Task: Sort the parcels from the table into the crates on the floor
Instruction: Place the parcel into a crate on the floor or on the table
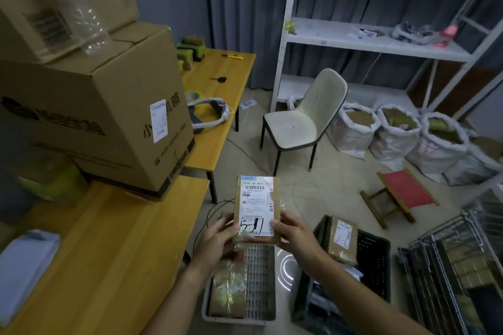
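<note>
Holding a small brown cardboard parcel (257, 208) upright between both hands, the person has its white shipping label (257, 205) turned toward them, with a black handwritten mark across the label's lower part. The left hand (217, 236) grips the parcel's lower left edge, thumb on the front; the right hand (292, 235) grips the lower right edge, thumb pressed on the label's corner. The parcel is in the air above the floor, just past the front edge of the wooden table (114, 253) and over the crates.

Below the hands a pale grey slatted crate (258, 280) sits on the floor with 1 brown parcel wrapped in clear tape (228, 291) lying in its left half. Just beside it to the right stands a black crate (374, 261), and a labelled brown parcel (343, 239) leans tilted against its near rim.

On the table stands a large cardboard box (103, 117) with another box (68, 0) stacked on it, and a clear plastic bottle (79, 8) shows in front of them. A grey plastic mailer bag (24, 272) lies at the table's near left end. A second wooden table (217, 90) behind carries a white headset (209, 114), a roll of tape (193, 95), scissors (219, 79) and a yellow utility knife (232, 56).

Across the floor are a cream chair (304, 117), 3 open white sacks (394, 136), a red folding stool (397, 196) and a white metal shelf unit (381, 43).
</note>
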Action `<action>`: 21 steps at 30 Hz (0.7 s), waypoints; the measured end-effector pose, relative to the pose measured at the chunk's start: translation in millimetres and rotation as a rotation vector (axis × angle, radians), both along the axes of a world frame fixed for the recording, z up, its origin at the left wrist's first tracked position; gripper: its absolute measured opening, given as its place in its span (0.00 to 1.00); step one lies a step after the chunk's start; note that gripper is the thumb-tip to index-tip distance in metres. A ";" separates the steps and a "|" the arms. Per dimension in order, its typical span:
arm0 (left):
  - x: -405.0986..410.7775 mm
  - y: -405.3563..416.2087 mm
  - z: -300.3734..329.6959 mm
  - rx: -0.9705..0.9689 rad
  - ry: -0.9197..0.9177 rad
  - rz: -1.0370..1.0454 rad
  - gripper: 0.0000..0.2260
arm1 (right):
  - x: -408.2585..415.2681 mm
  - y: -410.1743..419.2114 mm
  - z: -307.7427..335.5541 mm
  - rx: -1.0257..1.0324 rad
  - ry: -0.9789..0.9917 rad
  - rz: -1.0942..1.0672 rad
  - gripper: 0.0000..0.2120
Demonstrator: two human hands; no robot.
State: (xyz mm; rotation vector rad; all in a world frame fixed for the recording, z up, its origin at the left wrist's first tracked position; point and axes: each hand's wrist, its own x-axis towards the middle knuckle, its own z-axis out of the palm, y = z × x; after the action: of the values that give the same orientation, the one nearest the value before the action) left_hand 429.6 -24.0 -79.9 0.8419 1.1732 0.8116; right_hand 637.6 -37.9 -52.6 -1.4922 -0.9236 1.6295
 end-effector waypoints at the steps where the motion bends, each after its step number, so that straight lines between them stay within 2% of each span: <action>1: -4.2 3.8 -8.5 -0.021 -0.012 0.004 0.14 | -5.9 4.0 -9.4 -0.011 -0.004 0.000 0.15; 7: -11.1 19.4 -71.4 -0.157 0.023 0.023 0.16 | -22.1 21.0 -75.7 -0.141 -0.003 0.003 0.15; 12: -6.9 29.4 -146.0 -0.323 0.034 0.128 0.15 | -22.2 44.1 -157.6 -0.279 0.015 0.079 0.14; 17: -10.7 40.8 -263.6 -0.437 0.085 0.237 0.16 | -22.0 76.4 -280.7 -0.374 0.014 0.186 0.12; 21: -18.0 50.4 -358.4 -0.509 0.099 0.278 0.17 | -31.6 95.2 -375.6 -0.368 0.032 0.229 0.12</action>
State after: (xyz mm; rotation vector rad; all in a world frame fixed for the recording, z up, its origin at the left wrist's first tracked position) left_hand 411.7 26.4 -438.3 0.3045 1.5219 0.6524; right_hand 606.0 57.3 -428.2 -1.6416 -0.8321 2.0725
